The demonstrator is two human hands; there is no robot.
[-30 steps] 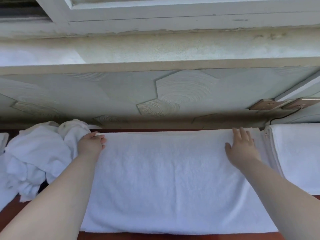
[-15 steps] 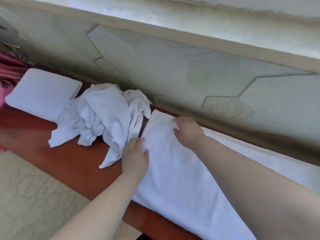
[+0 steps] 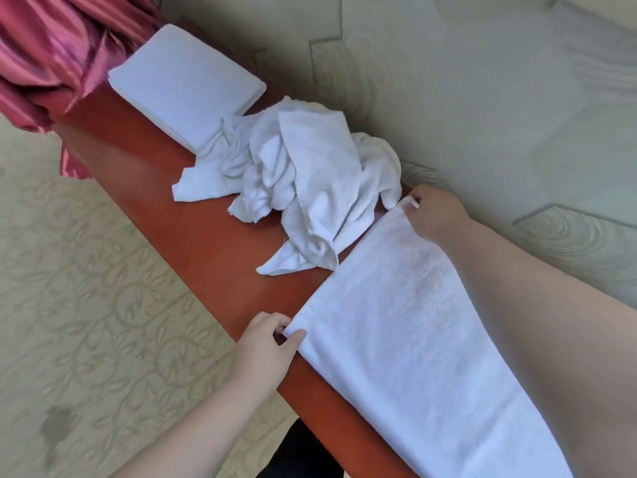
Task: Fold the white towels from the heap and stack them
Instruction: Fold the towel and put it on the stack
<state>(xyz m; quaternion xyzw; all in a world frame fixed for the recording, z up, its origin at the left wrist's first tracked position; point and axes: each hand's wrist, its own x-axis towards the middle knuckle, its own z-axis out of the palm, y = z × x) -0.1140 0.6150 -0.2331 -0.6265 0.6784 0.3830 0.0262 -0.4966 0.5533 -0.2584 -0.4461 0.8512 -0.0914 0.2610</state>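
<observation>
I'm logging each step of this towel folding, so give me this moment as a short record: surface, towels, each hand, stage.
surface: red-brown table
flat towel: spread along the table, short end toward the heap
folded towel: far end of the table, beside a pink curtain
heap: crumpled white towels, between the flat towel and the folded towel
left hand: pinches the flat towel's near corner
right hand: pinches its far corner
stage: end fold not yet made
</observation>
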